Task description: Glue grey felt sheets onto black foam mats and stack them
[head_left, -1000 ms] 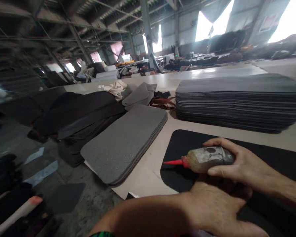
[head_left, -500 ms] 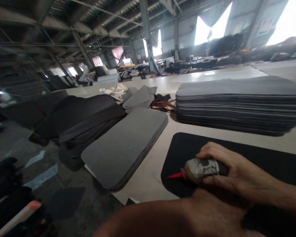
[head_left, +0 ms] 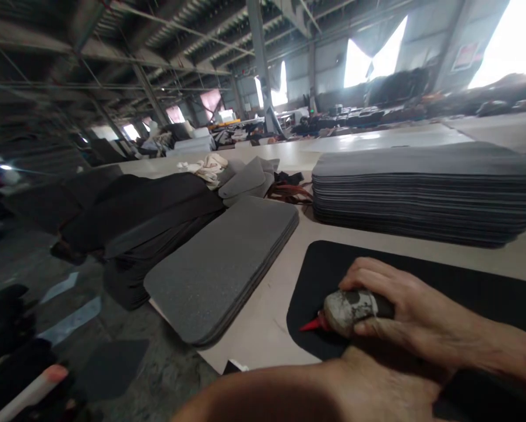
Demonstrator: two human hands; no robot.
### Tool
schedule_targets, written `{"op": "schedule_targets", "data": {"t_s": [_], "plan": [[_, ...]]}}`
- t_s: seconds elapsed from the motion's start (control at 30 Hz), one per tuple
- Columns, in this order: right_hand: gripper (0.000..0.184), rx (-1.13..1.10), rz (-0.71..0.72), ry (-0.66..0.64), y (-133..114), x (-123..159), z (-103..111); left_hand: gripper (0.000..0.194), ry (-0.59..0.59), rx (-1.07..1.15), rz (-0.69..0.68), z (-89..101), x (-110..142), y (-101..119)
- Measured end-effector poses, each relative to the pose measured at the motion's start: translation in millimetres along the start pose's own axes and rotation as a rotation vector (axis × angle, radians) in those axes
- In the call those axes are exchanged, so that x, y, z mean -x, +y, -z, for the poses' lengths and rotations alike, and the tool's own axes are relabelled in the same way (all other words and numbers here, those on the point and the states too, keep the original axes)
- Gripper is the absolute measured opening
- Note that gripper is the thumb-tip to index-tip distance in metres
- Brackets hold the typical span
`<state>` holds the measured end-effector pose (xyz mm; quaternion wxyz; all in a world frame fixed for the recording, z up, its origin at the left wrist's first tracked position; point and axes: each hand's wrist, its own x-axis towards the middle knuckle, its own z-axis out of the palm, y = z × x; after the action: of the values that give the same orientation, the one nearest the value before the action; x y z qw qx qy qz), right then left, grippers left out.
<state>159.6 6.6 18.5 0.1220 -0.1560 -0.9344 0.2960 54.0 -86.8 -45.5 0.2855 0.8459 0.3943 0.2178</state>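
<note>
My right hand [head_left: 390, 305] is wrapped round a stained squeeze bottle [head_left: 344, 313]. Its red pointed nozzle aims left, with the tip at the surface of a black flat panel [head_left: 313, 269] with rounded corners. Whether the tip touches the panel, I cannot tell. Below the bottle, my left hand [head_left: 377, 381] reaches in from the bottom edge, close under the right hand; its fingers are hidden. A dark object or band [head_left: 482, 392] shows at the lower right, too unclear to name.
A low stack of grey panels [head_left: 228, 258] lies left of the black one. Behind it rises a tall stack of grey panels [head_left: 421, 199]. Brown straps [head_left: 289, 192] and cloth scraps [head_left: 210, 167] lie farther back. Dark sheets [head_left: 157, 205] drape over the table's left side.
My right hand and the bottle have shifted slightly left, with the nozzle tip now a little lower along the black panel's left end. The view has tilted slightly.
</note>
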Motion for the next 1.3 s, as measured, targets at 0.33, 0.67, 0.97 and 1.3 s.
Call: {"op": "schedule_targets", "data": {"t_s": [0.33, 0.67, 0.97, 1.3], "plan": [[0.027, 0.129, 0.019, -0.023, -13.3, -15.2, 14.3, 0.08, -0.039, -0.123, 0.105, -5.6, 1.0, -1.0], [0.031, 0.44, -0.008, 0.187, 30.1, -44.1, 31.1, 0.088, -0.079, -0.123, 0.113, -13.5, -6.1, -9.7], [0.036, 0.599, -0.111, 0.277, 61.1, -69.3, 46.4, 0.089, -0.121, -0.078, 0.122, -2.0, -6.9, -3.3], [0.037, 0.594, -0.162, 0.227, 57.1, -63.1, 71.8, 0.089, -0.095, -0.081, 0.114, -0.7, -4.0, -5.4]]}}
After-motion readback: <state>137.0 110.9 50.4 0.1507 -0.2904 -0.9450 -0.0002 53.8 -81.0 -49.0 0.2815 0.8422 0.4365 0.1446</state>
